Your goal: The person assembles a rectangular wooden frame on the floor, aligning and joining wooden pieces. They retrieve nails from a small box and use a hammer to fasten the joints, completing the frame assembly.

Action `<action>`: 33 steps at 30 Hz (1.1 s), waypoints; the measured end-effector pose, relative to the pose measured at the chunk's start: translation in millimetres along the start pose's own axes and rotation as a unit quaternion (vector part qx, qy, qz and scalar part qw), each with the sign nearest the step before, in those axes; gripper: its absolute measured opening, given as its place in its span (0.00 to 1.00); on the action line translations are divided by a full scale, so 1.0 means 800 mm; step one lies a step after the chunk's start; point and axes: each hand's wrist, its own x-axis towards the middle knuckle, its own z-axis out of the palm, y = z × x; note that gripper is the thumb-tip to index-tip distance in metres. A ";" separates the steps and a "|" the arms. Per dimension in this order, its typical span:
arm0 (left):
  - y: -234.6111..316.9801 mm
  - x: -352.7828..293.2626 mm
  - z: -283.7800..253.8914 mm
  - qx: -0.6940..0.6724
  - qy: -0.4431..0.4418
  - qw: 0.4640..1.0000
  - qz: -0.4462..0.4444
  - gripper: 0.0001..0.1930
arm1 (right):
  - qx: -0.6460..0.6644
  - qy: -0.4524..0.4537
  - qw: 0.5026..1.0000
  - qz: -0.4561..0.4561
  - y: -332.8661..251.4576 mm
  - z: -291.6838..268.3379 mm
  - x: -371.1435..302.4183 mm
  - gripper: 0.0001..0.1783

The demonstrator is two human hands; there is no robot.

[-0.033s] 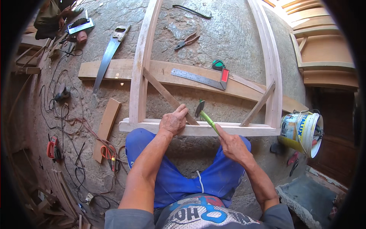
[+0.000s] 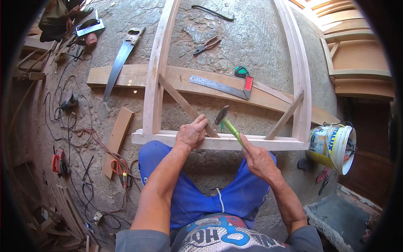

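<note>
A pale wooden frame [image 2: 235,145] lies before me, its near rail across my knees. My left hand [image 2: 192,133] is closed around the lower end of the left diagonal brace [image 2: 179,99], by the near rail; whether a nail is between its fingers cannot be seen. In my right hand [image 2: 259,160] is a claw hammer [image 2: 232,128] with a green handle, gripped with the fingers wrapped round it. The dark hammer head is just right of my left hand, apart from it. A second diagonal brace [image 2: 285,115] spans the frame's right corner.
A plank [image 2: 115,75] runs beneath the frame, bearing a try square [image 2: 220,87] and tape measure [image 2: 241,72]. A handsaw [image 2: 121,59], pliers [image 2: 207,45] and pry bar [image 2: 213,13] lie beyond. Cables tangle around a red power tool [image 2: 57,161] at left. A bucket [image 2: 329,143] lies tipped at right.
The hammer head has risen slightly away from me and tilted, with my right hand shifting a little. My left hand stays on the brace.
</note>
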 end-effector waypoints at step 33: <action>0.002 -0.006 -0.004 0.003 0.014 1.000 -0.001 0.15 | 0.018 0.015 1.000 -0.012 -0.019 -0.009 0.001 0.35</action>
